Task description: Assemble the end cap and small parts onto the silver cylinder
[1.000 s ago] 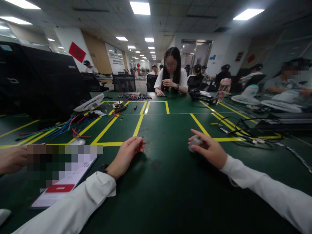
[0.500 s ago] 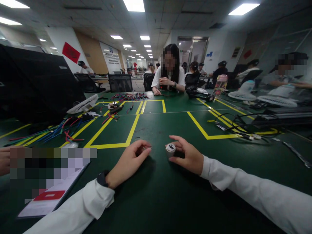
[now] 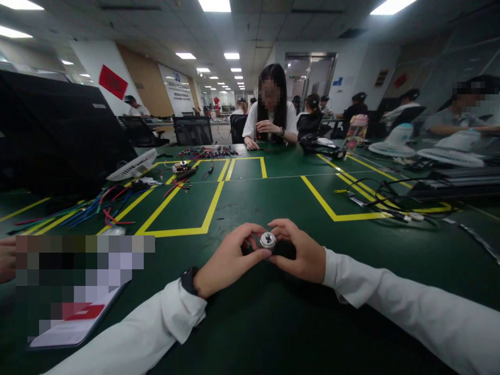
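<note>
A small silver cylinder (image 3: pixel 268 240), motor-like, stands between my two hands with its round face up; a central stub and dark holes show on it. My left hand (image 3: pixel 232 255) curls round its left side, the thumb along its near edge. From the other side my right hand (image 3: pixel 300 250) has its thumb at the front and fingertips behind it. Both hands are closed on the cylinder, low over the green table (image 3: pixel 250 323). Some of my left fingertips are hidden.
Loose coloured wires (image 3: pixel 91 208) lie on the left beside a dark box (image 3: pixel 58 135). Black cables (image 3: pixel 375 200) and white fans (image 3: pixel 394 140) are at right. Across the table sits a person (image 3: pixel 271 112). Another person's hand (image 3: pixel 7 260) shows at the left edge.
My left hand has moved right and closed onto the cylinder. The cylinder has shifted slightly left, its top now turned differently. My right hand stays nearly in place.
</note>
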A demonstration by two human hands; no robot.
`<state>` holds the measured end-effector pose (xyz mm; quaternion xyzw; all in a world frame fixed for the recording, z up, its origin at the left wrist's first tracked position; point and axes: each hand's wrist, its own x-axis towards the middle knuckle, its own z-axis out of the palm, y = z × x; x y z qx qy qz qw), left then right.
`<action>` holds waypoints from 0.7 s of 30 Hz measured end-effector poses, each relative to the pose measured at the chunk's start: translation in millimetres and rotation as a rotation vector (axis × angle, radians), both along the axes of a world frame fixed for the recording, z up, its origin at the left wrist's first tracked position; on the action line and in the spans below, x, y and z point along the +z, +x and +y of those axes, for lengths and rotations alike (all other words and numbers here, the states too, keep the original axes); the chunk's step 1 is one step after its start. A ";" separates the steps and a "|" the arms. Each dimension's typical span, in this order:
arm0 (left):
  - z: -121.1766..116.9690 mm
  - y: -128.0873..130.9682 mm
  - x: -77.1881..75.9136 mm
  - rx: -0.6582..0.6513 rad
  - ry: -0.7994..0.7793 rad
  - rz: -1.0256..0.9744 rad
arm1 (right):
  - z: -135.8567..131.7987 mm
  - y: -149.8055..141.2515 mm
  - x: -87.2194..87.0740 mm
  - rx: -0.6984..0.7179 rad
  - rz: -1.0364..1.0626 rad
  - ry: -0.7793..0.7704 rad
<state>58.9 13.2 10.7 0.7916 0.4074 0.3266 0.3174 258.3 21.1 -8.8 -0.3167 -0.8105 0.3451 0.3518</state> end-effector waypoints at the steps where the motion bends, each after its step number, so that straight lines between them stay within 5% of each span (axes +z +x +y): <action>1: 0.2 -0.9 -0.7 -0.002 -0.004 -0.009 | -0.7 0.7 1.0 0.016 0.005 0.000; 14: 5.1 5.0 2.8 0.022 0.020 -0.200 | 1.1 -3.6 4.4 -0.048 -0.069 -0.016; 21: 10.2 -4.4 -0.5 0.207 -0.054 -0.280 | -0.2 -2.5 3.4 -0.123 -0.050 0.005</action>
